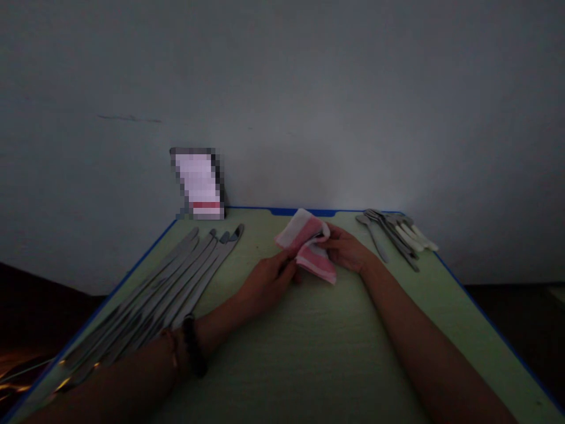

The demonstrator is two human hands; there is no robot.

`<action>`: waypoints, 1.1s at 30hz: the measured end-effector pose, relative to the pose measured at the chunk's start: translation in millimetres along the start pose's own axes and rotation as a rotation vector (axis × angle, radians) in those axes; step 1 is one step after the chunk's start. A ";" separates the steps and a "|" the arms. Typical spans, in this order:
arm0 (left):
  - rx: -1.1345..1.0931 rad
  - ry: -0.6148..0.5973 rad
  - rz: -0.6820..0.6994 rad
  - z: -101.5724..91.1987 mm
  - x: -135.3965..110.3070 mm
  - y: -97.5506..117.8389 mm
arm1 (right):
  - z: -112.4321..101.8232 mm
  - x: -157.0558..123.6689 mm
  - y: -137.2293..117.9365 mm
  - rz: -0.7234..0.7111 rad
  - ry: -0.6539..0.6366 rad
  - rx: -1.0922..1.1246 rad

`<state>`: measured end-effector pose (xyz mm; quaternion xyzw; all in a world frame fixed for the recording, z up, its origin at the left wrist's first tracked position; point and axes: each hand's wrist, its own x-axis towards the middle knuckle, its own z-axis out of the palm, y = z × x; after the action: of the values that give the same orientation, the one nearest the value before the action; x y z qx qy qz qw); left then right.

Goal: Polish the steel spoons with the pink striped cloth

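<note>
A pink-and-white striped cloth (304, 229) is bunched up above the middle of the table. My right hand (346, 250) grips it from the right, with the cloth folded around the fingers. Inside the fold a small dark, shiny bit shows, perhaps the end of a piece of cutlery, mostly covered. From the left, my left hand (269, 282) is closed in a pinch at the cloth's lower left edge; what sits between its fingers is hidden. A dark bead bracelet (194, 346) circles my left wrist.
Several long metal table knives (176, 282) lie side by side on the left of the pale green, blue-edged table (318, 359). Spoons (375, 238) and white-handled cutlery (412, 235) lie at the back right. A phone-like lit screen (200, 179) leans against the wall (309, 106).
</note>
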<state>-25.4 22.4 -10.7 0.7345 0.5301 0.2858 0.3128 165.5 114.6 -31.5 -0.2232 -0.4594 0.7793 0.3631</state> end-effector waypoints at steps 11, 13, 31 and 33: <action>0.032 -0.079 0.010 3.1 -3.9 0.9 | -0.5 4.1 2.4 -0.025 0.192 0.054; 0.051 -0.106 0.008 2.8 -4.5 1.6 | -1.7 5.6 3.2 -0.024 0.211 0.052; 0.099 -0.156 0.062 5.0 -7.1 -0.9 | -4.2 12.3 2.9 -0.051 0.229 0.135; 0.063 -0.201 0.054 3.0 -8.2 1.8 | -1.7 10.2 1.5 -0.053 0.226 0.089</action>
<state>-24.3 13.6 -12.1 0.7829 0.4849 0.2021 0.3332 159.7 123.0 -33.7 -0.2811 -0.3860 0.7590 0.4425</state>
